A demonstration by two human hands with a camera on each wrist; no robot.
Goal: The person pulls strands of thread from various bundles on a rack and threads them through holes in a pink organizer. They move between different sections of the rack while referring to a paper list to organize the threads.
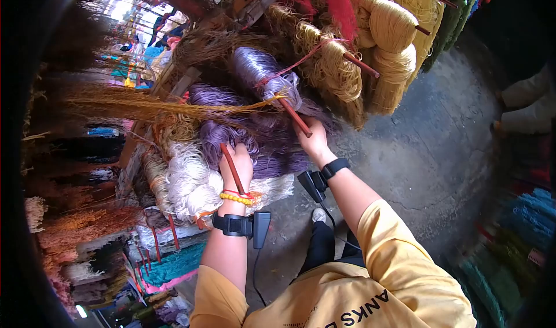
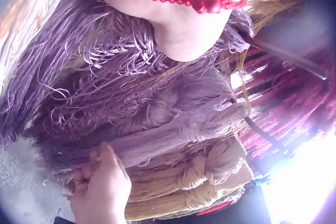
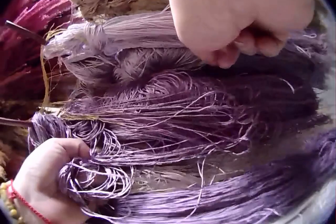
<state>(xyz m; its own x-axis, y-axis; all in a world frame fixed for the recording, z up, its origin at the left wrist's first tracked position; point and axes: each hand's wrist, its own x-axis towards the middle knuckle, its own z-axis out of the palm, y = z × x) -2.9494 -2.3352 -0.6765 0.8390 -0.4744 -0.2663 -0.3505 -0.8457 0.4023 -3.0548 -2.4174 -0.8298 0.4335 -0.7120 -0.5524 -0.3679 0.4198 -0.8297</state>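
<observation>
My left hand (image 1: 238, 163) grips loops of a purple yarn skein (image 3: 100, 174), with thumb and fingers curled round the strands. A red-brown rod (image 1: 232, 169) sticks out over the back of this hand. Further right, my right hand (image 1: 313, 140) has its fingers curled at the hanging part of a lilac skein (image 2: 157, 145); its palm side is partly hidden. The lilac skein's shiny upper bundle (image 1: 255, 67) hangs on another red-brown rod (image 1: 295, 116). Between the hands lie more purple strands (image 3: 173, 113), some loose and looped. Golden-brown threads (image 1: 174, 105) stretch across to the lilac skein.
White skeins (image 1: 194, 183) hang to the left, beige and yellow skeins (image 1: 394, 56) to the upper right. Several rods (image 1: 174, 232) jut out at the lower left. Grey concrete floor (image 1: 405, 148) lies to the right, where another person's legs (image 1: 524, 105) show at the edge.
</observation>
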